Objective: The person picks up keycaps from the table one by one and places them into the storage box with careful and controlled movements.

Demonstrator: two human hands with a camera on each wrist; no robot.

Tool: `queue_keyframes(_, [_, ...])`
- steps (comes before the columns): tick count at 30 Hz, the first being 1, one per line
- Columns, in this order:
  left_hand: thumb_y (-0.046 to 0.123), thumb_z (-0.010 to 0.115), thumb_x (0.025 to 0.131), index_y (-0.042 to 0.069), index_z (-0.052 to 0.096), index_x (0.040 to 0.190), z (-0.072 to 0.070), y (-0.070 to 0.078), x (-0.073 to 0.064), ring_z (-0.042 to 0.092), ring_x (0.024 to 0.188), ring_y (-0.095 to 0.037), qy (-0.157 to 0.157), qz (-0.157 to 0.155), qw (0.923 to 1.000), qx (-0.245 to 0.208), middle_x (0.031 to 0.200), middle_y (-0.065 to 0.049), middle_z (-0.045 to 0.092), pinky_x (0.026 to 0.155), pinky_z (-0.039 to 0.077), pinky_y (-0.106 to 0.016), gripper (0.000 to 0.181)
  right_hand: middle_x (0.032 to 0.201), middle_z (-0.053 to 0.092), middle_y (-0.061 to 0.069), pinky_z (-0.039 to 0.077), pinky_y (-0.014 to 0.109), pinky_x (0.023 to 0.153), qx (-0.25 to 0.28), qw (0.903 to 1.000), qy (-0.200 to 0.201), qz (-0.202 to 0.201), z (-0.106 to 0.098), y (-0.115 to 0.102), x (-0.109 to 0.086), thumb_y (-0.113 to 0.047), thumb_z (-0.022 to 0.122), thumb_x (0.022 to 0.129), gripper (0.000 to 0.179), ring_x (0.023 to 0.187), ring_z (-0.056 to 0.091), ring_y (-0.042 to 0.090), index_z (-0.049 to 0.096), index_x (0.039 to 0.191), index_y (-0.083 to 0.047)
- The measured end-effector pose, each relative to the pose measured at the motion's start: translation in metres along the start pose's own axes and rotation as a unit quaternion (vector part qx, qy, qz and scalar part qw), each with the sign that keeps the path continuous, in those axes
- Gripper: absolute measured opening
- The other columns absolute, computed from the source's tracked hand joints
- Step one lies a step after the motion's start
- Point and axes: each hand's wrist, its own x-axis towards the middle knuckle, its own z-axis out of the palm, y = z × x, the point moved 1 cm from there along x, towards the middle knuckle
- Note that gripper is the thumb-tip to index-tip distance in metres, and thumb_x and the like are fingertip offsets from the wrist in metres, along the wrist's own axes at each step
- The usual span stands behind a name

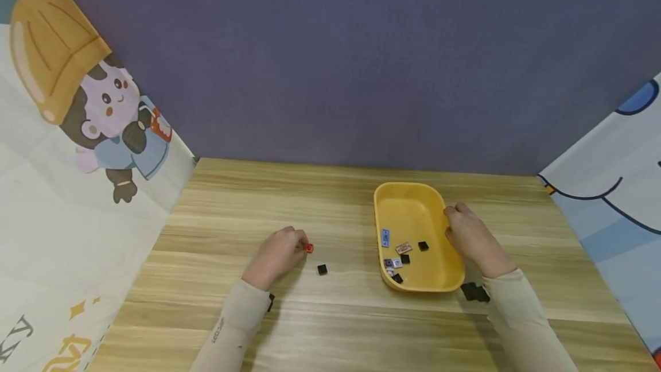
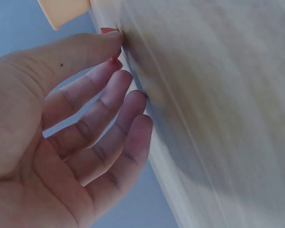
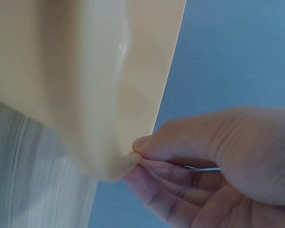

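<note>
In the head view my left hand point(image 1: 279, 252) is low over the table, pinching a small red tile point(image 1: 308, 248) between thumb and index finger. The left wrist view shows the red tile point(image 2: 115, 61) partly hidden by the thumb, the other fingers loosely bent near the wood. My right hand point(image 1: 472, 237) grips the right rim of a yellow tray point(image 1: 449, 283), thumb on one side and fingers on the other. Inside the tray lie several small pieces: a blue tile point(image 1: 385, 238), an orange-pink tile point(image 1: 404, 248), greyish ones and black ones.
A black square piece point(image 1: 322, 269) lies on the wooden table point(image 1: 330, 326) between left hand and tray. More black pieces point(image 1: 474, 292) rest beside the right sleeve, and another point(image 1: 271, 302) is partly covered by the left sleeve. A dark blue-grey panel point(image 1: 330, 73) rises behind the table.
</note>
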Motion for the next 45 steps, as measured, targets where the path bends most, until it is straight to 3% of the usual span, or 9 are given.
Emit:
queue_keyframes(6, [0.014, 0.082, 0.084, 0.009, 0.075, 0.094, -0.002, 0.001, 0.001, 0.056, 0.068, -0.009, 0.007, -0.005, 0.9999, 0.014, 0.082, 0.002, 0.063, 0.062, 0.052, -0.027, 0.013, 0.086, 0.048, 0.019, 0.048, 0.038, 0.058, 0.001, 1.0000, -0.002, 0.002, 0.000, 0.000, 0.000, 0.012, 0.059, 0.087, 0.022, 0.069, 0.049, 0.026, 0.057, 0.108, 0.017])
queue_keyframes(12, [0.018, 0.081, 0.085, 0.009, 0.075, 0.097, -0.010, 0.012, 0.003, 0.061, 0.073, -0.011, 0.010, 0.005, 0.9998, 0.016, 0.087, 0.000, 0.066, 0.069, 0.055, -0.029, 0.016, 0.088, 0.047, 0.020, 0.047, 0.038, 0.058, 0.004, 0.9999, -0.013, 0.009, -0.001, 0.000, 0.001, 0.011, 0.058, 0.088, 0.024, 0.070, 0.049, 0.026, 0.056, 0.111, 0.018])
queue_keyframes(20, [0.019, 0.075, 0.089, 0.010, 0.075, 0.102, -0.023, 0.053, 0.014, 0.065, 0.084, -0.016, 0.020, 0.064, 0.9971, 0.036, 0.094, -0.001, 0.068, 0.070, 0.055, -0.032, 0.016, 0.090, 0.048, 0.022, 0.049, 0.039, 0.060, 0.009, 0.9999, -0.009, 0.006, -0.001, -0.001, 0.001, 0.011, 0.058, 0.088, 0.026, 0.071, 0.050, 0.026, 0.055, 0.112, 0.019])
queue_keyframes(34, [0.022, 0.072, 0.090, 0.013, 0.076, 0.103, -0.014, 0.130, 0.063, 0.064, 0.084, -0.012, 0.007, 0.161, 0.9845, 0.070, 0.097, 0.003, 0.070, 0.072, 0.053, -0.029, 0.017, 0.089, 0.048, 0.021, 0.048, 0.039, 0.059, 0.009, 0.9999, -0.008, 0.000, -0.001, 0.000, -0.001, 0.011, 0.057, 0.088, 0.025, 0.070, 0.049, 0.026, 0.055, 0.112, 0.019])
queue_keyframes(40, [0.029, 0.076, 0.089, 0.015, 0.075, 0.101, -0.010, 0.146, 0.066, 0.059, 0.076, -0.010, -0.007, 0.177, 0.9807, 0.083, 0.090, 0.005, 0.066, 0.063, 0.050, -0.027, 0.018, 0.089, 0.048, 0.022, 0.050, 0.040, 0.061, 0.008, 1.0000, -0.002, -0.002, 0.000, 0.001, 0.000, 0.012, 0.057, 0.087, 0.026, 0.072, 0.050, 0.027, 0.056, 0.112, 0.019])
queue_keyframes(45, [0.029, 0.074, 0.090, 0.014, 0.075, 0.109, -0.007, 0.149, 0.068, 0.064, 0.084, -0.012, -0.004, 0.184, 0.9785, 0.093, 0.099, 0.002, 0.069, 0.068, 0.053, -0.027, 0.024, 0.088, 0.048, 0.021, 0.048, 0.039, 0.059, 0.004, 1.0000, 0.004, -0.007, 0.000, 0.002, -0.001, 0.012, 0.057, 0.087, 0.025, 0.070, 0.049, 0.026, 0.056, 0.111, 0.019])
